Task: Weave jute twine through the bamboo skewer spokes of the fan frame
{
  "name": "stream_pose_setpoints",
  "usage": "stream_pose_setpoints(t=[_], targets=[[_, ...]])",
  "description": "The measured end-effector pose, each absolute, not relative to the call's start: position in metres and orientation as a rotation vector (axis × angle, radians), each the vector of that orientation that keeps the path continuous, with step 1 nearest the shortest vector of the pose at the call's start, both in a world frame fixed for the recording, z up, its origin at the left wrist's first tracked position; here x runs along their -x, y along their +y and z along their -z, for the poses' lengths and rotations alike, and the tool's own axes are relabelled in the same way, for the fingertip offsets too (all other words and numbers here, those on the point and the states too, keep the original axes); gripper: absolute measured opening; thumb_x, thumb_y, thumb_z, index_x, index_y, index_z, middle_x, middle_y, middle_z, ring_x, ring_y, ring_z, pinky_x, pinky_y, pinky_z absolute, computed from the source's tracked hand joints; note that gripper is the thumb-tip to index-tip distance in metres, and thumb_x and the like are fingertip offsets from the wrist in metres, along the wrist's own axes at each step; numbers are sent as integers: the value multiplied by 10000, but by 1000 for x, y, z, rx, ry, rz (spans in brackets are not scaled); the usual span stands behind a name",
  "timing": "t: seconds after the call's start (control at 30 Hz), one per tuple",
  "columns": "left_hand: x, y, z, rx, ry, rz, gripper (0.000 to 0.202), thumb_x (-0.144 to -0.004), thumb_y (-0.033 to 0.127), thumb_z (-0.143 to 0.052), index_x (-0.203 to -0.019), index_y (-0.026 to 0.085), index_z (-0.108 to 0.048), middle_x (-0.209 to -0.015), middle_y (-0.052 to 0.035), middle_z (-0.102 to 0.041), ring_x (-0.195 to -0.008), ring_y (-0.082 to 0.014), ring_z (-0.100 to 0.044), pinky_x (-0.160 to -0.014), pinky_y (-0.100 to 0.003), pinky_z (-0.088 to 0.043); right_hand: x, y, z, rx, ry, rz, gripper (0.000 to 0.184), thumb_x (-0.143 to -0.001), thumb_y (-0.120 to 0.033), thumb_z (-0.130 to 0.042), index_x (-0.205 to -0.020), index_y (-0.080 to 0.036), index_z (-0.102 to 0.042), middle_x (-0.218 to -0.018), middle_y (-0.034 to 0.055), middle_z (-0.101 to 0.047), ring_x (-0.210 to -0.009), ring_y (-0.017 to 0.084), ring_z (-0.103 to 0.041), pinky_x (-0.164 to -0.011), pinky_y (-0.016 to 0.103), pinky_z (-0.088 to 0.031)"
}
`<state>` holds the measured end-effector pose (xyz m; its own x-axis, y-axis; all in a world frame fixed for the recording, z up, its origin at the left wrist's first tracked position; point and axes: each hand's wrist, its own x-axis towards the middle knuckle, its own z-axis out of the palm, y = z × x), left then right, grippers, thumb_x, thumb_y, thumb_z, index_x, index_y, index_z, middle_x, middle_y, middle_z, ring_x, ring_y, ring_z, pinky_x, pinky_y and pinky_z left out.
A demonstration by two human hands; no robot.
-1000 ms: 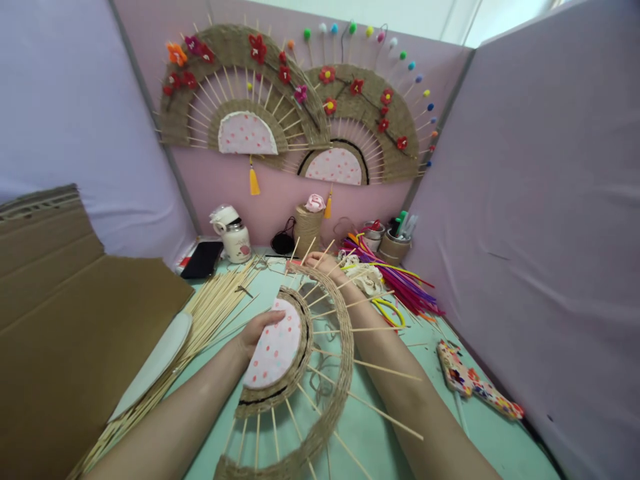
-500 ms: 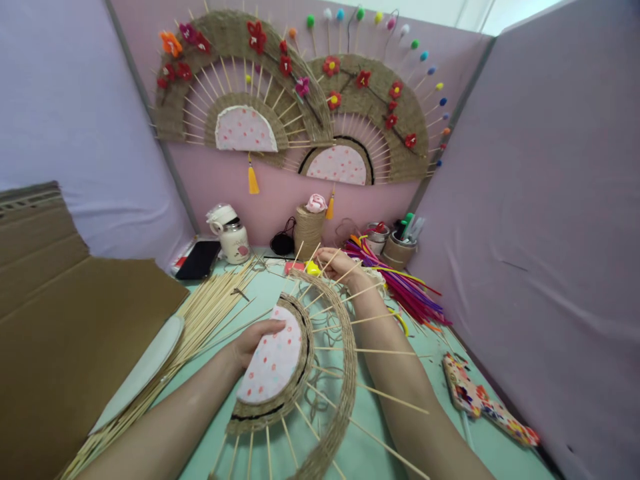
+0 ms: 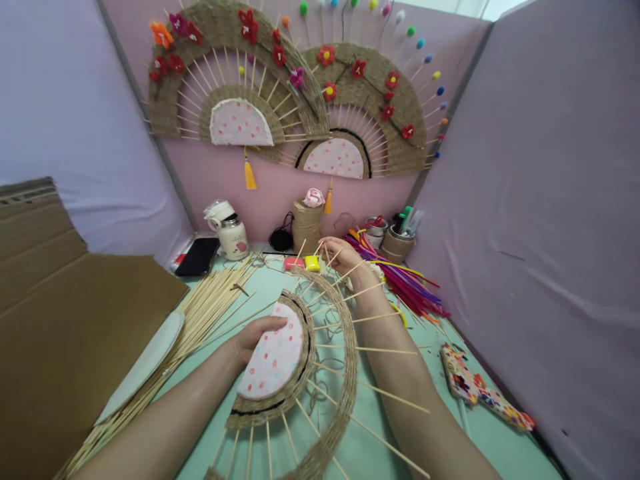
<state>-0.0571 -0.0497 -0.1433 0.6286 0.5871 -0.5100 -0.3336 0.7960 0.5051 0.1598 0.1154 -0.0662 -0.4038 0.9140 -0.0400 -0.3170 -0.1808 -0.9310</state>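
A half-round fan (image 3: 350, 347) of bamboo sticks and woven brown twine is tilted on edge over the table. Its inner half-disc (image 3: 275, 353) is white with red and pale dots, bordered by twine with a black line. My left hand (image 3: 255, 337) grips this half-disc at its straight side, thumb on the front and other fingers hidden behind. At the fan's far end, my right hand (image 3: 343, 257) is pinched among the stick tips; what lies between the fingers is too small to make out. Loose loops of twine (image 3: 320, 393) show behind the fan.
Bamboo sticks (image 3: 215, 300) and cardboard (image 3: 85, 320) lie left. Behind stand a white bottle (image 3: 233, 237), a twine spool (image 3: 307, 227) and a pen holder (image 3: 399, 245). Pipe cleaners (image 3: 400, 283) and a floral-patterned object (image 3: 457, 373) lie right. Two finished fans (image 3: 165, 113) hang behind.
The camera view has tilted slightly, so the background sits a little higher. My right hand has shifted slightly up and away; my left hand keeps its hold on the fan.
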Motion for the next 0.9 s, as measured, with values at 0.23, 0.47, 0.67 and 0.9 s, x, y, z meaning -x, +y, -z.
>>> stream_pose_setpoints(t=[0.23,0.47,0.67,0.9], targets=[[50,-52,132,-415,685,-496,207,-769,222,-616,-780,40,-713,-751,-140,-738,-672,-218,-708,-660,-274,-530,-164,125,72,775,-1028,-1721,225,-578,-151,-605,-779,-191,-513,-519,-79,-404,-423,41,-280,-376,152,-181],[41,-55,128,-421,685,-496,197,-753,204,-633,-772,24,-711,-717,-141,-733,-634,-218,-703,-635,-268,-523,-164,131,78,748,-990,-1826,188,-664,-188,-601,-663,-190,-413,-532,-73,-389,-398,28,-220,-365,162,-160],[41,-55,130,-416,671,-472,193,-752,212,-627,-764,38,-709,-731,-145,-734,-649,-218,-705,-630,-260,-515,-161,133,82,794,-1037,-1910,217,-701,-205,-616,-641,-189,-409,-504,-80,-364,-384,31,-203,-358,169,-166],[44,-54,128,-410,625,-517,221,-775,205,-569,-781,41,-718,-741,-137,-737,-664,-214,-702,-668,-278,-514,-131,112,108,906,-1223,-1925,111,-847,-215,-568,-795,-117,-580,-694,16,-584,-573,91,-522,-512,213,-450]])
